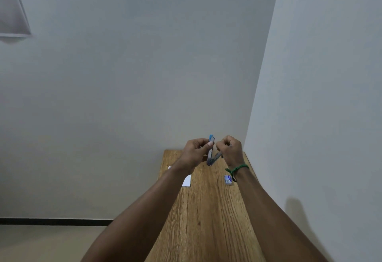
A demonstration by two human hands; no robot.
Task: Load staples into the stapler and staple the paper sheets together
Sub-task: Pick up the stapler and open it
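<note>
A small blue stapler [211,150] is held up above the far end of the wooden table [208,210], swung open in a V. My left hand [195,152] grips its raised blue top arm. My right hand [230,150] is closed around the metal magazine arm [218,156]; whether it pinches staples is hidden by the fingers. White paper sheets [187,180] lie on the table's left side, mostly covered by my left forearm. A small blue and white staple box [228,179] lies on the right, under my right wrist.
The narrow table stands in a corner, with a grey wall behind it and another wall close on the right. Its left edge drops to the floor. A green band is on my right wrist [237,168].
</note>
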